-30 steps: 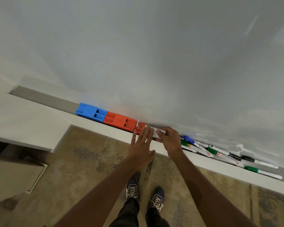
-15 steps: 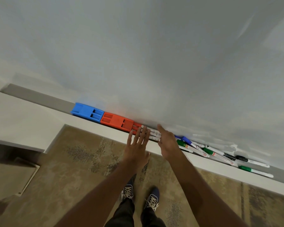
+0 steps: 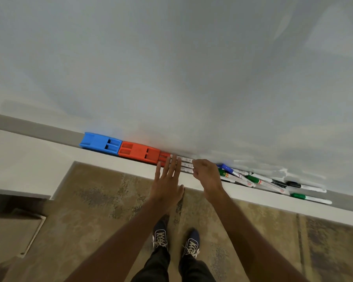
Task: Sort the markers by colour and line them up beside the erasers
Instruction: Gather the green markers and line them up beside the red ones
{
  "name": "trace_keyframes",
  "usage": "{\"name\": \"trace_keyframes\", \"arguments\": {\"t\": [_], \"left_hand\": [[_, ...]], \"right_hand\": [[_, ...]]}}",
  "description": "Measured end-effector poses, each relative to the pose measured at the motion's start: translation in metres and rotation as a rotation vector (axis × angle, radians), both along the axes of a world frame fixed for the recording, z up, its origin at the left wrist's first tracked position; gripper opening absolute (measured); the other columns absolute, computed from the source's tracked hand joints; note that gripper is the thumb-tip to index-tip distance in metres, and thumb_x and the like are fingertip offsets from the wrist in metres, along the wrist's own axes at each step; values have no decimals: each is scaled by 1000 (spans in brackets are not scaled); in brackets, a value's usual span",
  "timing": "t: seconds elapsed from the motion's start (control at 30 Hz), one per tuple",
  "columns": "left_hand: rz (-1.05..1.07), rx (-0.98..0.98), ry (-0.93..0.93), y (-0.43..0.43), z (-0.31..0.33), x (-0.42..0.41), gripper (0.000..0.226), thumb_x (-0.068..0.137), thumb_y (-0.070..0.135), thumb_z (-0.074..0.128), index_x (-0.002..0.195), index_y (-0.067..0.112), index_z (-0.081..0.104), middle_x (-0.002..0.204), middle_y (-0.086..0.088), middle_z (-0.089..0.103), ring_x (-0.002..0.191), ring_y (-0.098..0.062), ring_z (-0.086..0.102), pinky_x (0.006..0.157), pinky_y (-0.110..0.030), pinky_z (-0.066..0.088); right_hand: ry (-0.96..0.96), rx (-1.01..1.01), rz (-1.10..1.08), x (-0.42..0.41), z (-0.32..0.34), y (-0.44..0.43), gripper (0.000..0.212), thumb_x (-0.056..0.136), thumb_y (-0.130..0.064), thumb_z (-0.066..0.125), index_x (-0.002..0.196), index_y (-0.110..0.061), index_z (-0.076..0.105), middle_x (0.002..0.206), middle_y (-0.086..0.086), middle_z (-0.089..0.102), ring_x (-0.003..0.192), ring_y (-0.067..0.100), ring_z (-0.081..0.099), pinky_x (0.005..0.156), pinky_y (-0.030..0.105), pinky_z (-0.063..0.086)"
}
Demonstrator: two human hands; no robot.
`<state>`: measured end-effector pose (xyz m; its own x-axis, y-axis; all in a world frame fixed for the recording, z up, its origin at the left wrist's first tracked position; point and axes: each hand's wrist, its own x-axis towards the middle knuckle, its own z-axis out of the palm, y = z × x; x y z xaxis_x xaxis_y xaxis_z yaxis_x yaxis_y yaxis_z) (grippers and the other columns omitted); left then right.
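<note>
A blue eraser (image 3: 99, 143) and a red eraser (image 3: 138, 153) lie end to end in the whiteboard tray (image 3: 37, 130). Right of the red eraser, three red-capped markers (image 3: 185, 164) lie side by side, caps against the eraser. My left hand (image 3: 167, 181) rests flat, fingers spread over their caps. My right hand (image 3: 207, 175) covers their right ends, fingers curled down onto them. Further right lie a blue marker (image 3: 227, 168), green markers (image 3: 255, 179) and black markers (image 3: 293, 184) in a loose pile, and one green marker (image 3: 310, 198) apart.
The whiteboard (image 3: 171, 68) rises behind the tray. A white ledge (image 3: 25, 163) runs in front of the tray and widens at the left. Below are a brown patterned floor (image 3: 102, 202) and my two dark shoes (image 3: 175, 241).
The red markers now lie flat together against the red eraser. My right hand has shifted slightly right along them and my left hand's fingers have settled over the caps.
</note>
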<state>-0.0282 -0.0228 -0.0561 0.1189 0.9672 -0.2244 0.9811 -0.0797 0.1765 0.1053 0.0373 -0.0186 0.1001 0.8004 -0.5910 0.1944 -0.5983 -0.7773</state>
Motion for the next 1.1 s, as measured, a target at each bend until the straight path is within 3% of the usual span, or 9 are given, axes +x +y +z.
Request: {"name": "trace_keyframes", "arguments": {"t": [0.1,0.2,0.3,0.43,0.5,0.7,0.9,1.0,1.1], "left_hand": [[-7,28,-38,2,3,5,82,97,41,43,154,9,-5,160,-13,-13,149,-31,-10,121,-51,0],[-37,37,-73,3,8,13,75,98,37,45,155,7,6,162,-17,-1,151,-32,0,122,-49,7],[-70,118,-64,4,13,20,72,92,34,57,151,5,27,160,-20,17,148,-34,20,118,-50,23],[-63,148,-112,2,16,35,66,93,27,55,151,9,30,161,-18,17,149,-32,19,118,-47,18],[-51,157,-111,0,18,43,65,90,25,60,149,9,36,159,-18,25,146,-33,27,116,-46,25],[4,210,-144,-7,17,67,61,76,18,76,132,4,57,142,-21,51,130,-36,51,101,-47,45],[88,153,-161,-12,18,95,50,91,22,61,138,8,51,148,-18,44,136,-32,43,108,-44,37],[279,42,-419,-13,27,117,46,97,28,52,140,13,47,142,-10,51,128,-24,49,106,-40,42],[674,-220,-941,-6,41,143,39,94,36,61,129,19,54,120,-6,67,96,-15,67,86,-31,55]], "right_hand": [[-157,100,72,10,7,-12,19,91,-26,62,108,-18,66,98,-1,71,88,13,65,87,37,57],[-360,215,156,28,12,-21,23,93,-17,62,116,-15,64,96,-2,70,82,9,63,76,25,53],[-645,392,253,58,6,-28,19,92,-17,63,111,-18,66,102,2,69,91,19,63,76,36,55],[-985,530,325,111,1,-30,16,82,-8,70,98,-11,69,94,9,66,92,32,59,68,41,51],[-1072,543,418,135,-3,-29,20,77,-4,75,95,-9,68,92,9,65,90,34,59,68,41,51],[-1144,673,704,173,-18,-23,35,70,-4,80,101,-8,66,94,10,64,90,32,58,74,42,51],[-1145,857,831,182,-19,-14,29,69,7,72,95,-4,66,90,14,65,84,32,58,74,42,50],[-1085,839,819,186,-17,-15,22,74,-1,71,95,-5,67,91,12,65,86,31,57,76,42,49],[-888,795,708,187,-13,-24,22,78,-9,68,101,-10,68,95,8,66,92,28,57,79,42,48]]}}
